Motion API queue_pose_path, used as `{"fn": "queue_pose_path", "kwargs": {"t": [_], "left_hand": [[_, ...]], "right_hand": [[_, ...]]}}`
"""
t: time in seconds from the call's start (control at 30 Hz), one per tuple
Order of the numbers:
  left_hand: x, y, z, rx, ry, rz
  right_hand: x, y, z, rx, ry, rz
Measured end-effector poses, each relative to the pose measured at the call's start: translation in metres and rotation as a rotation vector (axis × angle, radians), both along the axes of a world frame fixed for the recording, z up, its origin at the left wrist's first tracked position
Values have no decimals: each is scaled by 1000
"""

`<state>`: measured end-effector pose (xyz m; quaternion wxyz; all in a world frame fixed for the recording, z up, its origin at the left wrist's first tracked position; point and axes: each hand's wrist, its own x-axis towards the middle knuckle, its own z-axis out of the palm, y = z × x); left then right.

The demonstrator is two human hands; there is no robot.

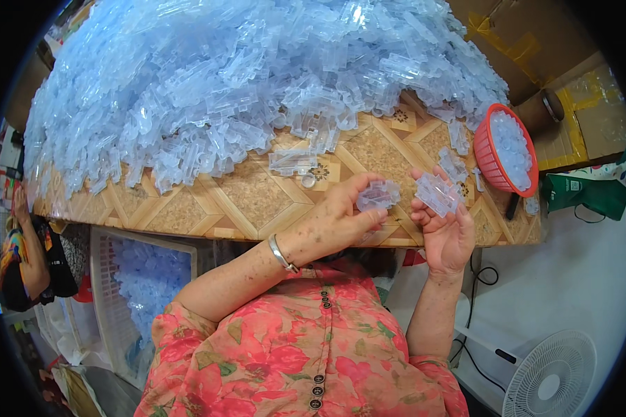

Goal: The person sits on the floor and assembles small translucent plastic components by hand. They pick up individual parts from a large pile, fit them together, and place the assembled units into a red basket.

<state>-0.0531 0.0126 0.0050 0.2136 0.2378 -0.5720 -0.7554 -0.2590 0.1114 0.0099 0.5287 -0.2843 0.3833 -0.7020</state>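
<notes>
Over the near edge of the table, my left hand (337, 215) pinches a clear plastic piece (378, 196) with a rounded outline between thumb and fingers. A hand's width to its right, my right hand (446, 236) is turned palm up, its fingers and thumb closed round a flat, clear, roughly rectangular plastic piece (438, 195). The two pieces are apart. Beyond my left hand lie a loose clear rectangular piece (292, 162) and a small round clear piece (308, 181). A huge heap of similar clear pieces (257, 76) covers the far side.
The table (247, 198) has a wood-patterned top. A red basket (488, 154) of small translucent pieces stands at its right end, near cardboard boxes (584, 132). A white crate (108, 292) of clear pieces is below left; a white fan (551, 379) stands lower right. Another person's arm (31, 257) shows far left.
</notes>
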Motion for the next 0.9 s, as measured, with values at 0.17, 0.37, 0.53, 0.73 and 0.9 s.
{"fn": "queue_pose_path", "kwargs": {"t": [0.17, 0.37, 0.53, 0.73, 0.9], "left_hand": [[-4, 2, 14, -521, -300, -40], [-19, 7, 21, -699, -235, -26], [-41, 16, 12, -847, -211, 69], [-39, 15, 9, -948, -142, 140], [0, -2, 32, -1053, -302, 128]], "right_hand": [[-9, 17, 5, 192, 185, -99], [-5, 26, 7, 244, 490, -282], [6, 32, 10, 211, 1008, -276], [22, 22, 5, 202, 1240, -222], [21, 12, -1, 188, 1428, -309]]}}
